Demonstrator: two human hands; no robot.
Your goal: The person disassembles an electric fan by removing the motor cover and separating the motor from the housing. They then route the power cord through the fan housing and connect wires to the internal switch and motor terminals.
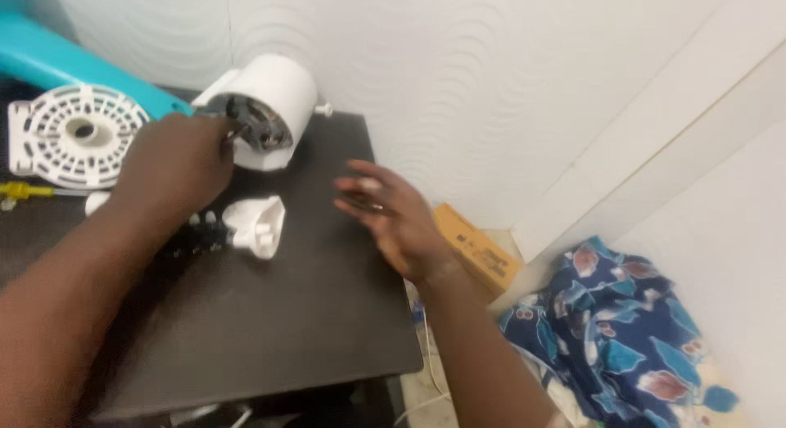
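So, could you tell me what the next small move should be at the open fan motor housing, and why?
Probably bring the right hand over to steady the white motor housing. The left hand is working at its open end, apparently with a small tool, though blur hides it. The housing lies on its side on the dark table and could roll, while the right hand hovers open and empty.

Glossy white plastic motor housing [274,101], matt dark table [311,313], patterned blue cloth [622,338], orange cardboard box [479,248]
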